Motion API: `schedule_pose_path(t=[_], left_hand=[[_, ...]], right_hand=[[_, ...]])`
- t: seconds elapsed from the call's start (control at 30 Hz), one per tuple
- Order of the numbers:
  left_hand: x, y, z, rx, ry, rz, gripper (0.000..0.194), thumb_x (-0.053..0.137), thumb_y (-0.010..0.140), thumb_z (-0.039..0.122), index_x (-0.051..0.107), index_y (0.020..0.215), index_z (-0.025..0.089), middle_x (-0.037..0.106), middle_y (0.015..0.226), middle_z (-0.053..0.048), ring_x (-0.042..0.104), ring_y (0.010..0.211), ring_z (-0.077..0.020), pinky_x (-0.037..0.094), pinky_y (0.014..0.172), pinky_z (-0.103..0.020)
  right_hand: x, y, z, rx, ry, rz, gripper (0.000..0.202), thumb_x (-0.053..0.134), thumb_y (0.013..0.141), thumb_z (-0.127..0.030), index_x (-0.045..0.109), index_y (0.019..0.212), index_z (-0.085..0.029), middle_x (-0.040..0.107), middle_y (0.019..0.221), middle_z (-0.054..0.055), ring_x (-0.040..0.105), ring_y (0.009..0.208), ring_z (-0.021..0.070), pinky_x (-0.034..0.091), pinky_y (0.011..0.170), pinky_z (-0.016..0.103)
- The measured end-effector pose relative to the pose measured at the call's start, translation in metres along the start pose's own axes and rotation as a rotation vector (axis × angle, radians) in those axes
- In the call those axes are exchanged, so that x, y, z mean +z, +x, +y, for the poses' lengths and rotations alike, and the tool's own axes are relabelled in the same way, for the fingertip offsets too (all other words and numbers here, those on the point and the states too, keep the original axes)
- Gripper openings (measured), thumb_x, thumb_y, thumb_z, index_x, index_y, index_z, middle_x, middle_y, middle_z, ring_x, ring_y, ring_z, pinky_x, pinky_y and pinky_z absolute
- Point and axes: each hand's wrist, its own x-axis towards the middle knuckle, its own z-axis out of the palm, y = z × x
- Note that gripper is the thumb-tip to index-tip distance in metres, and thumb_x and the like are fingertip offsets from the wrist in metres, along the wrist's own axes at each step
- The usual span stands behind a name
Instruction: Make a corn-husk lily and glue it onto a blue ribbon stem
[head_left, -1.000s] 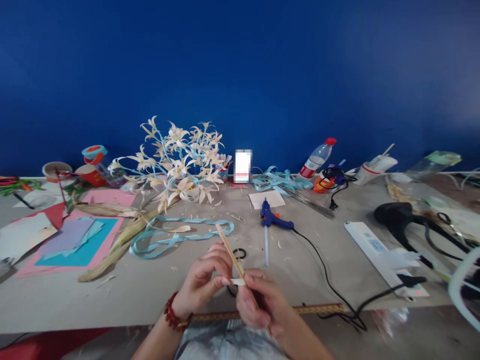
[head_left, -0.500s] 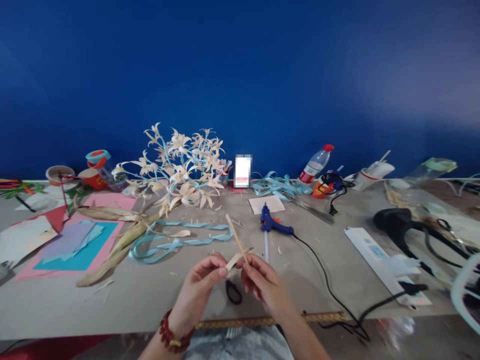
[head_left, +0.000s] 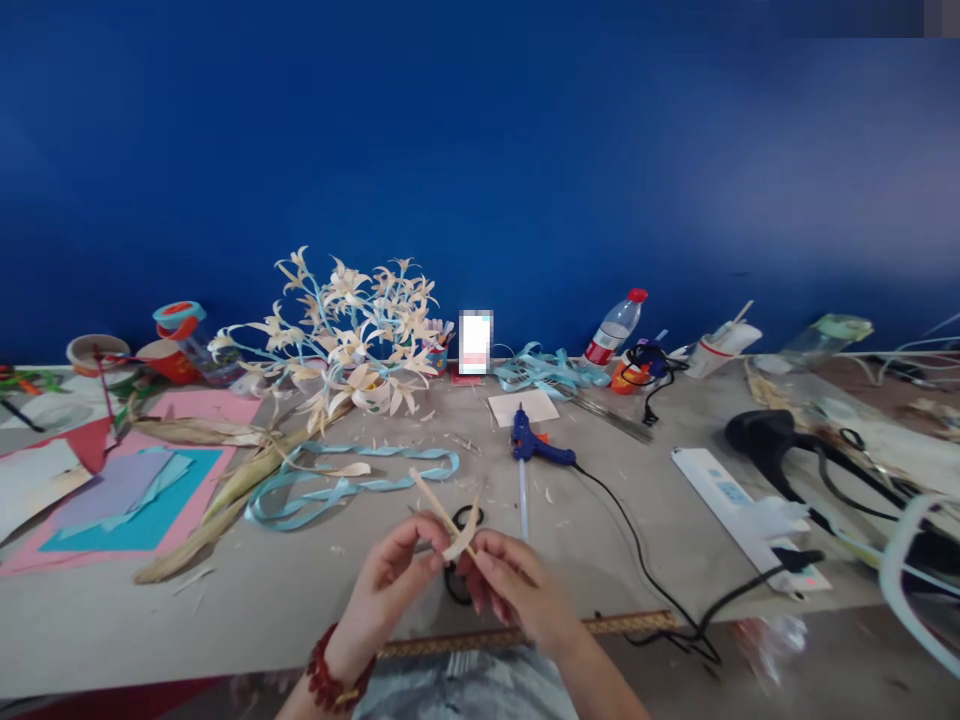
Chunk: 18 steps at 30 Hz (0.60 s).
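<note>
My left hand (head_left: pixel 397 575), with a red bead bracelet at the wrist, pinches the lower end of a pale, curved strip of corn husk (head_left: pixel 466 532). Between the fingers of my right hand (head_left: pixel 510 580) is a thin wooden stick (head_left: pixel 432 497), slanting up to the left. The strip lies across the stick near its lower end. Under my hands are black-handled scissors (head_left: pixel 471 516) on the table, partly covered. A blue glue gun (head_left: pixel 534 445) rests just beyond my right hand. Light blue ribbon (head_left: pixel 281 518) lies in loops beyond my left hand.
White husk flowers on blue stems (head_left: pixel 360 340) stand at the back. Coloured paper (head_left: pixel 142 510) and dried husks (head_left: pixel 225 500) lie left. A power strip (head_left: pixel 720 510) and cords are right, with a bottle (head_left: pixel 616 328) behind. A woven band (head_left: pixel 630 622) runs along the front edge.
The stick has tipped further left and lower. The husk strip has turned from lying sideways to pointing upward. More of the scissors shows. The whole view has shifted slightly.
</note>
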Motion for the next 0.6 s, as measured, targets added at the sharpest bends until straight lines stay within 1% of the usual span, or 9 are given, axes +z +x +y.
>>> schedule_pose_path(t=[0.1,0.2,0.3,0.37,0.4,0.47,0.53,0.6], left_hand=[[-0.004,-0.004,0.002,0.006,0.110,-0.025,0.009,0.062,0.087,0.025,0.062,0.081,0.018,0.062,0.082,-0.005,0.056,0.083,-0.0205,0.042,0.078,-0.031],[-0.006,-0.006,0.006,0.067,0.192,-0.026,0.009,0.060,0.088,0.027,0.063,0.085,0.019,0.063,0.084,-0.006,0.058,0.084,-0.0211,0.044,0.078,-0.031],[-0.005,-0.005,0.009,0.149,0.316,-0.009,0.007,0.063,0.086,0.025,0.066,0.089,0.020,0.067,0.090,-0.007,0.060,0.092,-0.0236,0.045,0.087,-0.034],[-0.004,-0.003,0.010,0.190,0.429,0.003,0.003,0.066,0.085,0.022,0.068,0.085,0.021,0.070,0.089,-0.007,0.061,0.096,-0.0246,0.042,0.095,-0.038],[-0.004,-0.001,0.010,0.210,0.474,0.006,0.003,0.066,0.084,0.022,0.068,0.082,0.021,0.071,0.087,-0.006,0.062,0.097,-0.0247,0.040,0.098,-0.040],[-0.005,0.002,0.011,0.248,0.527,-0.004,0.005,0.066,0.085,0.020,0.068,0.080,0.022,0.072,0.084,-0.005,0.063,0.096,-0.0245,0.037,0.102,-0.043],[-0.007,0.004,0.013,0.285,0.540,-0.033,0.006,0.065,0.085,0.019,0.067,0.080,0.022,0.071,0.082,-0.004,0.064,0.092,-0.0236,0.038,0.101,-0.044],[-0.008,0.005,0.015,0.323,0.535,-0.073,0.008,0.063,0.086,0.019,0.065,0.079,0.021,0.070,0.079,-0.004,0.064,0.085,-0.0221,0.040,0.098,-0.043]], right_hand=[[0.007,0.003,-0.008,-0.068,-0.031,0.008,0.044,0.055,0.088,-0.059,0.059,0.082,-0.016,0.052,0.060,-0.003,0.040,0.047,0.0076,0.027,0.043,0.019],[0.010,0.005,-0.015,-0.149,-0.105,0.030,0.042,0.053,0.092,-0.053,0.058,0.073,-0.017,0.049,0.058,-0.003,0.044,0.051,0.0093,0.030,0.047,0.021],[0.012,0.005,-0.019,-0.211,-0.188,0.044,0.041,0.051,0.094,-0.051,0.059,0.073,-0.017,0.048,0.057,-0.003,0.044,0.054,0.0101,0.033,0.051,0.022],[0.013,0.004,-0.019,-0.215,-0.186,0.052,0.042,0.051,0.093,-0.052,0.059,0.071,-0.016,0.047,0.057,-0.003,0.044,0.053,0.0097,0.032,0.050,0.021],[0.014,0.004,-0.019,-0.196,-0.149,0.048,0.044,0.053,0.092,-0.053,0.059,0.070,-0.016,0.047,0.056,-0.004,0.043,0.051,0.0091,0.031,0.048,0.021],[0.015,0.004,-0.018,-0.109,-0.017,0.025,0.046,0.058,0.087,-0.057,0.057,0.067,-0.016,0.045,0.054,-0.004,0.040,0.046,0.0074,0.026,0.043,0.020],[0.016,0.004,-0.017,0.000,0.136,-0.008,0.048,0.064,0.081,-0.059,0.056,0.064,-0.016,0.044,0.051,-0.005,0.036,0.041,0.0056,0.021,0.038,0.019],[0.017,0.003,-0.018,0.089,0.262,-0.041,0.047,0.067,0.078,-0.058,0.055,0.061,-0.015,0.043,0.047,-0.006,0.033,0.036,0.0043,0.015,0.035,0.018]])
